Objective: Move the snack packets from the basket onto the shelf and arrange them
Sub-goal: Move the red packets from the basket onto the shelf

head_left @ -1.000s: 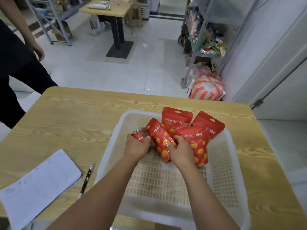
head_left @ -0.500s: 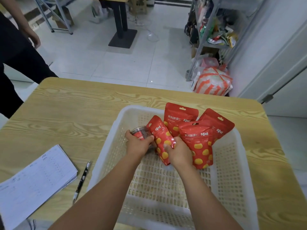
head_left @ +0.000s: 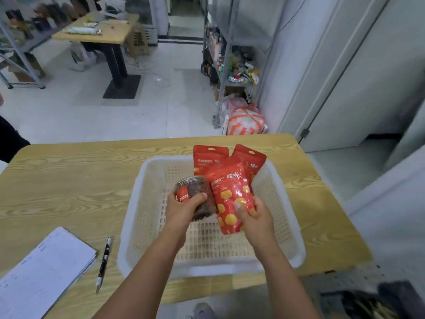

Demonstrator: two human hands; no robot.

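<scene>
Gripped in the right hand (head_left: 251, 217), thumb pressed across the front pouch: a fan of red snack packets (head_left: 230, 189), at least three showing. Bunched at their lower ends, probably to go out in a single trip. Just left of that grip, wrapped in the curled fingers of the left hand (head_left: 184, 210): a clear plastic jar (head_left: 195, 194), red-labelled, dark contents inside, tilted and touching the front pouch. Both loads held above the white perforated basket (head_left: 138, 226), not resting in it.

Under the basket, a wood-grain table (head_left: 69, 180). Down and left of the grips, a pen (head_left: 103, 263) just beside a stack of printed sheets (head_left: 41, 272). Well beyond the hands, past the far table edge, a metal shelf rack (head_left: 232, 72) crowded with goods, with an orange-and-white bag (head_left: 247, 122) on the floor at its foot. Likely in the way: the table itself, to be walked around, the bag by the rack's base, and little free room visible on the shelves. Far left of the grips, a sliver of a dark-clothed person (head_left: 9, 139).
</scene>
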